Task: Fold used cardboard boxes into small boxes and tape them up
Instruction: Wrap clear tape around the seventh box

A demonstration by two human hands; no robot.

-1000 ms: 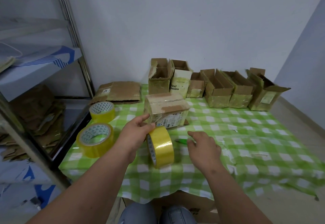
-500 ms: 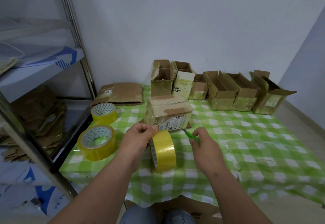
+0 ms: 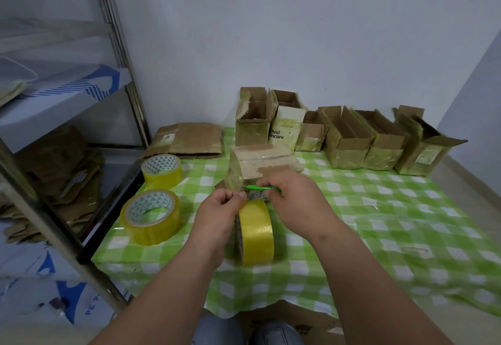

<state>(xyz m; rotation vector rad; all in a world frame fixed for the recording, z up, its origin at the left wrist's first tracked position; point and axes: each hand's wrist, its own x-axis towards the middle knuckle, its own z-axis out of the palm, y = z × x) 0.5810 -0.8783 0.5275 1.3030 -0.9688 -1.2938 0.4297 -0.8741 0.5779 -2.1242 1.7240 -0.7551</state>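
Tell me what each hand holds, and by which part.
Left hand pinches the pulled tape end above the upright tape roll. Right hand grips the green cutter by its handle.

Single head cam, worn by the seated person, wide-angle, looking forward and down over the checkered table [image 3: 406,236] toward the back wall [image 3: 271,33]. Forearms fill the near foreground (knees at the bottom edge). No second view.

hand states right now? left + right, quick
Left hand: closed, pinching the tape end above the upright yellow tape roll.
Right hand: closed, holding a green cutter by the taped box.
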